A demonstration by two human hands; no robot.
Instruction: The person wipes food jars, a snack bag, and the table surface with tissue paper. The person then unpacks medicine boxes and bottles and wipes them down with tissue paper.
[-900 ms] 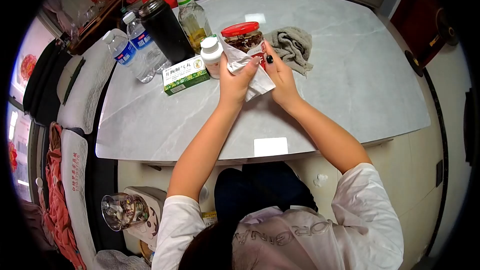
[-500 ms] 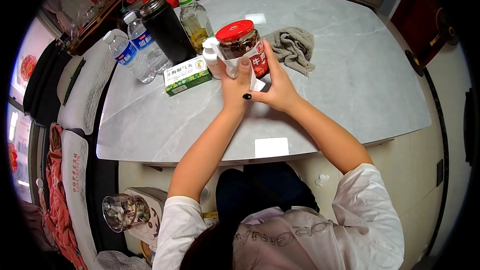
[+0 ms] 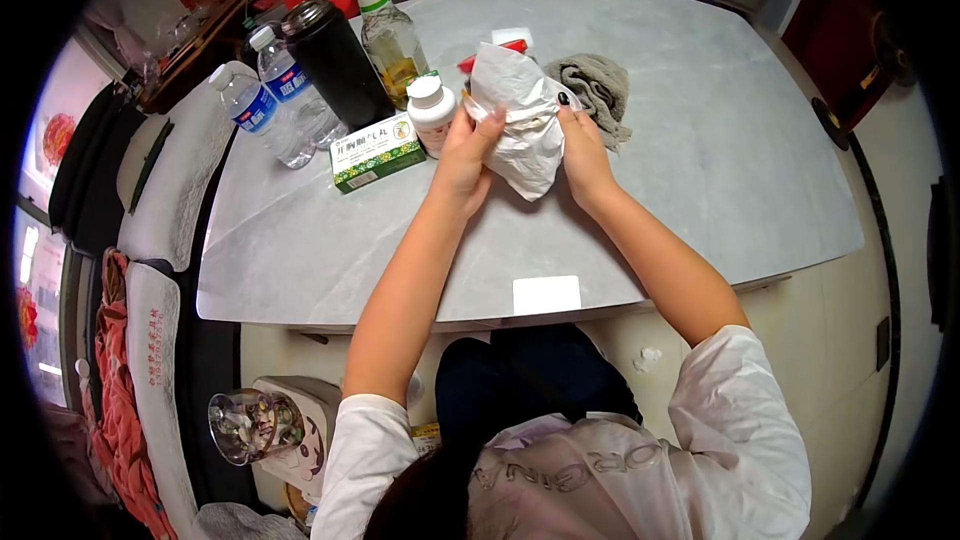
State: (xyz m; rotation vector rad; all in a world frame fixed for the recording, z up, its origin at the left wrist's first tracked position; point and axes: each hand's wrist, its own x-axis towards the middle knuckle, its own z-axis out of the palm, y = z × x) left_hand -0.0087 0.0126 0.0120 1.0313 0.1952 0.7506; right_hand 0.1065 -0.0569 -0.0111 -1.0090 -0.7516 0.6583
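A crumpled white tissue [image 3: 525,145] is spread between my two hands, hanging down toward me. My left hand [image 3: 468,152] pinches its left side with the thumb in front. At the upper right edge, my right hand [image 3: 585,145] grips it between thumb and fingers. Behind the tissue is a jar, mostly hidden; only part of its red lid [image 3: 514,45] shows. Whether my fingers touch the jar I cannot tell. Just left of my left hand stands a white pill bottle [image 3: 432,115], beside a green and white medicine box [image 3: 377,154].
A grey cloth [image 3: 592,90] lies bunched behind my right hand. Farther left stand a black thermos [image 3: 340,65], a glass bottle [image 3: 393,35] with yellowish liquid and two water bottles [image 3: 262,118]. The grey tabletop [image 3: 720,170] has a rounded edge. A bin [image 3: 258,427] stands below left.
The tissue, earlier wrapped around the jar's side, is now opened out in front of it. My right hand has come off the jar's side onto the tissue's edge, and my hands are farther apart.
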